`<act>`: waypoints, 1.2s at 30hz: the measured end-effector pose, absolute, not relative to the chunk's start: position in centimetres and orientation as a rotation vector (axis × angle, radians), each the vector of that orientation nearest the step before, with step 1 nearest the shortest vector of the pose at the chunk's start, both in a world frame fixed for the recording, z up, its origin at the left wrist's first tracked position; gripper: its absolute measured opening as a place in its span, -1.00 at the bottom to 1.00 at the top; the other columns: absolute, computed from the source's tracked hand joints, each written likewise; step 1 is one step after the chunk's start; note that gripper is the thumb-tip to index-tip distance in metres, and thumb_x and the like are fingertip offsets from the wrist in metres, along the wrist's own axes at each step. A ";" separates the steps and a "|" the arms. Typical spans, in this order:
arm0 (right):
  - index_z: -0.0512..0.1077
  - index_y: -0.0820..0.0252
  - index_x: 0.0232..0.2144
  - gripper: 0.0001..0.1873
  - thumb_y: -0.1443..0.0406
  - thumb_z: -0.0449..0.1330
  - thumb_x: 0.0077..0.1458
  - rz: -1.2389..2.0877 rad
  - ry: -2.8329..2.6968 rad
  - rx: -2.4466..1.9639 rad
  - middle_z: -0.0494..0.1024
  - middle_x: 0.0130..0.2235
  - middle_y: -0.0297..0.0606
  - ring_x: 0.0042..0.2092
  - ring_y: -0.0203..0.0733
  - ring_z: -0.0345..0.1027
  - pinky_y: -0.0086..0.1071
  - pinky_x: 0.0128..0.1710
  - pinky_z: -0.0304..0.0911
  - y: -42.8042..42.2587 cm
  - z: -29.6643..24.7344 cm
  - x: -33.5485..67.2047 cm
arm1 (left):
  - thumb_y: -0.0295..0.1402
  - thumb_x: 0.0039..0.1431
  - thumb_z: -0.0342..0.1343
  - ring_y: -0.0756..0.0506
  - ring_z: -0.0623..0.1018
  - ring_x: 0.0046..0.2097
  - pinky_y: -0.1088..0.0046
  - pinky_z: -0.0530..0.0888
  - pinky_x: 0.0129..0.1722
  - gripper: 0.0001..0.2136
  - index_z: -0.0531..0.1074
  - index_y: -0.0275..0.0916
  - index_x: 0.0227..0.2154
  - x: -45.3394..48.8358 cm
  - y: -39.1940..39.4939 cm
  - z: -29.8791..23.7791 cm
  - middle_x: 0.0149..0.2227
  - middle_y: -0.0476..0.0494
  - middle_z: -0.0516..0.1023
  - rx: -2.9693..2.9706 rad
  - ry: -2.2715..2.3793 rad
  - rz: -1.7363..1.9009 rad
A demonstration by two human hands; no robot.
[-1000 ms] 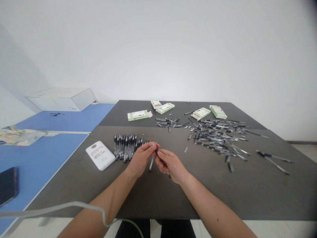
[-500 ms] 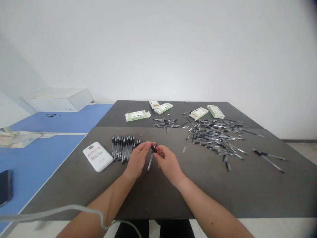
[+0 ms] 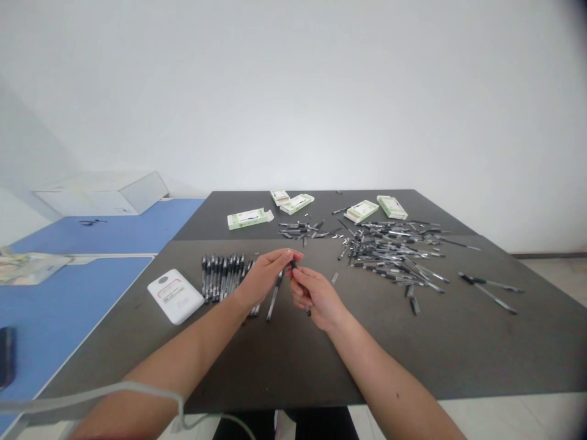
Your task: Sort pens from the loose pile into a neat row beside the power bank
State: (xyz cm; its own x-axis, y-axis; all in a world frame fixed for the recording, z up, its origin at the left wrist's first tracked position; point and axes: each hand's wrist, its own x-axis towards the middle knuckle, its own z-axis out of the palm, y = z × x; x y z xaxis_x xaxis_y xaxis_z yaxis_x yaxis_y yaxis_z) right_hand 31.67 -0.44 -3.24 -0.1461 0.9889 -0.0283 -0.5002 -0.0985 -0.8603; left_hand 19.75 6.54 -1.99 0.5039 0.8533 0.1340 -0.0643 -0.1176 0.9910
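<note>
Pen part (image 3: 293, 264) is pinched between the nearly closed left hand (image 3: 263, 275) and right hand (image 3: 316, 299), a row of whole-looking black pens (image 3: 222, 278) is lined up left of them, and a bigger heap of loose pen pieces (image 3: 389, 256) is left beyond the right.

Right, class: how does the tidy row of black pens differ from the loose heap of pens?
The tidy row lies side by side, while the loose heap crosses at all angles. The heap covers far more table than the row. The row sits beside a white case; the heap lies nearer the green boxes. Both rest on the dark table.
</note>
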 end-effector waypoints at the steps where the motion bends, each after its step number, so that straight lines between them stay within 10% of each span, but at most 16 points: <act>1: 0.35 0.21 -0.39 -0.70 0.08 0.18 0.00 1.488 -0.838 -0.794 0.18 -0.65 -0.57 -0.71 -0.51 -0.18 -0.54 -0.71 -0.16 -0.2 -3.1 32.3 | -0.13 0.17 -0.01 -0.10 0.51 -0.18 0.42 0.38 -0.15 -0.64 0.52 -0.27 -0.17 20.5 7.8 -1.8 -0.18 -0.20 0.56 1.552 0.694 0.830; 4: 0.37 0.22 -0.37 -0.72 0.11 0.18 0.00 1.146 -0.737 -0.913 0.19 -0.64 -0.55 -0.69 -0.50 -0.15 -0.54 -0.71 -0.18 0.8 -2.9 34.5 | -0.19 0.24 -0.13 -0.09 0.53 -0.18 0.43 0.39 -0.15 -0.62 0.43 -0.24 -0.03 23.1 12.4 -2.0 -0.12 -0.19 0.56 1.848 0.973 0.744; 14: 0.35 0.18 -0.39 -0.73 0.09 0.14 0.00 0.891 -0.630 -1.053 0.19 -0.62 -0.53 -0.67 -0.47 -0.10 -0.53 -0.70 -0.16 2.5 -3.9 37.0 | -0.35 -0.05 0.20 -0.38 0.41 0.04 0.14 0.26 0.01 -0.83 0.52 -0.39 -0.47 30.2 18.7 -6.3 -0.16 -0.55 0.52 2.072 1.529 0.506; 20: 0.34 0.17 -0.42 -0.73 0.08 0.10 0.05 0.856 -0.721 -1.094 0.20 -0.60 -0.49 -0.63 -0.42 -0.06 -0.50 -0.65 -0.12 2.3 -3.9 36.6 | -0.29 -0.04 0.18 -0.27 0.49 -0.07 0.31 0.33 -0.05 -0.82 0.50 -0.33 -0.57 29.4 18.1 -4.9 -0.33 -0.35 0.58 1.973 1.326 0.530; 24: 0.38 0.16 -0.40 -0.72 0.09 0.05 0.10 0.765 -0.887 -1.196 0.23 -0.58 -0.44 -0.57 -0.36 0.03 -0.47 -0.57 -0.04 1.8 -3.9 35.9 | -0.14 0.17 -0.05 -0.06 0.55 -0.21 0.45 0.42 -0.18 -0.67 0.49 -0.28 -0.28 26.2 15.7 -3.3 -0.25 -0.21 0.59 1.793 1.119 0.669; 36: 0.48 0.10 -0.27 -0.72 0.26 -0.03 0.19 0.374 -1.556 -1.683 0.55 -0.31 -0.20 -0.27 -0.13 0.36 -0.39 -0.38 0.04 0.7 -3.6 34.1 | -0.27 -0.04 0.25 0.04 0.53 -0.35 0.55 0.43 -0.30 -0.79 0.48 -0.26 -0.34 20.6 9.7 -1.4 -0.32 -0.10 0.58 0.949 0.831 0.969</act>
State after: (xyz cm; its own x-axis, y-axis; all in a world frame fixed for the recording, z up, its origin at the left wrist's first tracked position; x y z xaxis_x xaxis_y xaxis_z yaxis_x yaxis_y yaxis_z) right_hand 34.07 0.73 -3.59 0.2010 0.9347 0.2933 0.6992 0.0728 -0.7112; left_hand 20.65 9.75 -1.39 0.3435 0.9268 -0.1518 -0.2911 0.2587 0.9211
